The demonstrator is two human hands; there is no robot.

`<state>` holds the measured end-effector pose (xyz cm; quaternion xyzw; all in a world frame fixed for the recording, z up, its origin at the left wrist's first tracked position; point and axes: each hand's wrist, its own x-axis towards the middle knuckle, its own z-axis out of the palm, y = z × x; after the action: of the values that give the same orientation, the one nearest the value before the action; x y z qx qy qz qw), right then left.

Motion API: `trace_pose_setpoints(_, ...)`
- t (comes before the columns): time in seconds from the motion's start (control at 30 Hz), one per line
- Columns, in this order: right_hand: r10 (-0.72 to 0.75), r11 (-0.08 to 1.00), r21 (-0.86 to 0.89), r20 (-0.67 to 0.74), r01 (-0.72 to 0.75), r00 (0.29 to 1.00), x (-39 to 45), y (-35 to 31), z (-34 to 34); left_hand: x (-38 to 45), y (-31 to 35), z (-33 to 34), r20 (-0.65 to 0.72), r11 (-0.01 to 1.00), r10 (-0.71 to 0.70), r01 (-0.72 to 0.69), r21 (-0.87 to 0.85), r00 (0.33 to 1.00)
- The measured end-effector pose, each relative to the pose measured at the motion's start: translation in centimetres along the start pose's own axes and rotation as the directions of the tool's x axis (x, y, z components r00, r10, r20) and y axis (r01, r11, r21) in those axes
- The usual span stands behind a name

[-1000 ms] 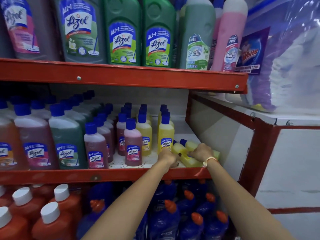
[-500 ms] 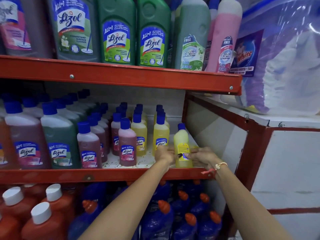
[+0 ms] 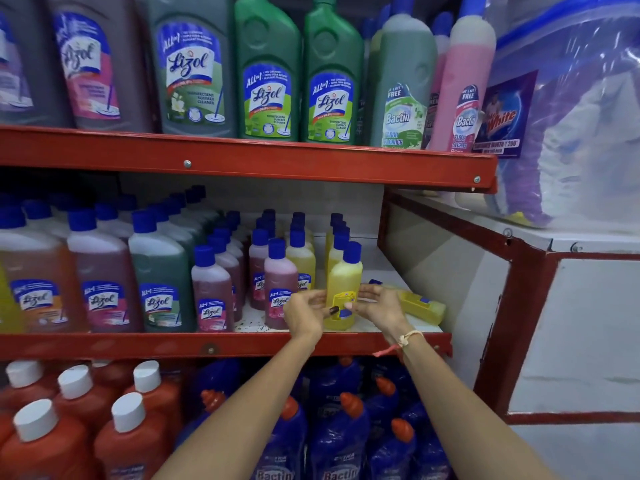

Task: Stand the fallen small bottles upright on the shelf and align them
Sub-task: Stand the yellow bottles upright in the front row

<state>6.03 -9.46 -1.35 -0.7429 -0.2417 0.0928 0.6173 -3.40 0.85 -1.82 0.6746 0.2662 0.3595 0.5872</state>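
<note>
The single head-worn camera looked forward and slightly down, close to the middle shelf [image 3: 242, 344], with both forearms reaching in from below.

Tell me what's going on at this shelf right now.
A person is tidying small cleaner bottles on the red metal middle shelf. Both hands flank an upright small yellow bottle with a blue cap near the shelf's front edge; the left hand and right hand have open fingers at its sides, whether touching is unclear. Another small yellow bottle lies on its side just right of it, not yet stood up.
</note>
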Motion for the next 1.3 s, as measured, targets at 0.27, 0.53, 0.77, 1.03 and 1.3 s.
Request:
trace_pose_setpoints(0.27,0.022,1.0,-0.018,0.021,-0.021,1.0,-0.4,-0.1,1.5,0.1,-0.7,-1.0,0.014,1.0,0.001,-0.002,0.014,1.0)
trace_pose_setpoints(0.53,-0.021,0.988,-0.154,-0.293,-0.025,0.956,-1.7,-0.2,4.0,0.0,-0.9,-1.5,0.065,0.987,-0.102,0.109,-0.118,0.993)
trace_pose_setpoints(0.77,-0.053,0.967,-0.249,-0.375,-0.046,0.925,-1.9,-0.9,5.8,-0.6,0.1,-1.9,0.052,0.957,-0.166,0.174,-0.233,0.985)
trace_pose_setpoints(1.03,-0.01,1.0,-0.023,-0.107,0.007,0.994,-1.0,-0.2,4.6,-1.7,0.2,-2.2,0.041,0.994,-0.107,0.106,0.019,0.993)
trace_pose_setpoints(1.3,-0.024,0.989,0.15,0.173,-0.003,0.985,0.2,0.5,3.8,-2.2,0.4,-3.0,0.068,0.997,-0.006,0.001,0.076,0.998)
